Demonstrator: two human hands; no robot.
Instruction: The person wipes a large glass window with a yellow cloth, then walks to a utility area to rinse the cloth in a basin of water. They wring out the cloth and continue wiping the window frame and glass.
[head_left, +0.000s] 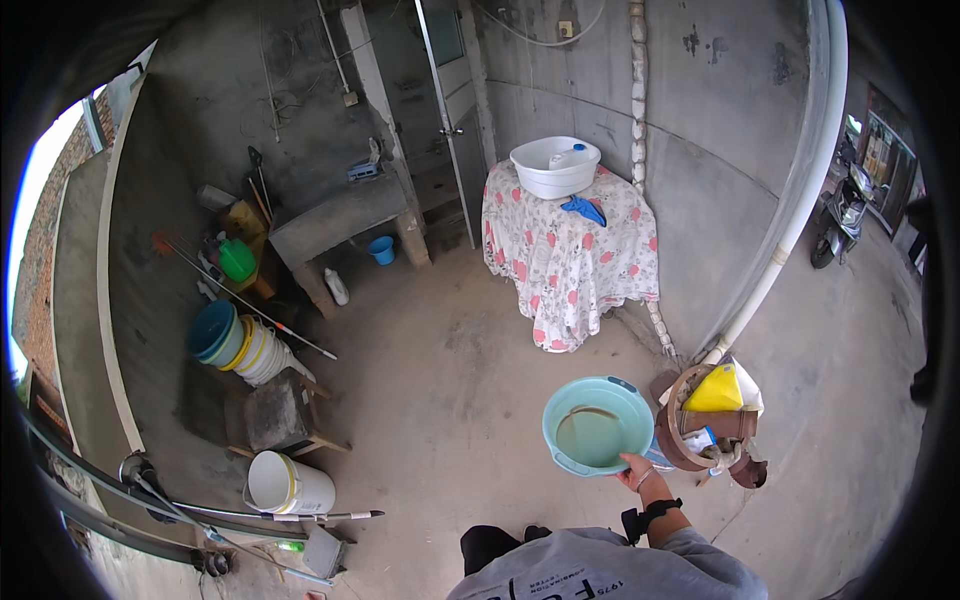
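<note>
My right hand (637, 472) grips the near rim of a light-turquoise plastic basin (600, 427), thumb over the edge. Inside the basin a brownish curved streak marks the bottom; whether there is water in it I cannot tell. A black strap with a small device sits on my forearm. My left hand is out of view. Just right of the basin stands a brown clay pot (679, 450) that holds a yellow and white bag (716, 390) and other odds and ends.
A floral cloth (555, 262) drapes a table with a white tub (555, 176) and a blue cloth (585, 210). On the left are a white bucket (311, 484), a mop pole (322, 516), a worn chair (277, 420) and stacked buckets (259, 349). A white pipe (806, 195) runs down the wall.
</note>
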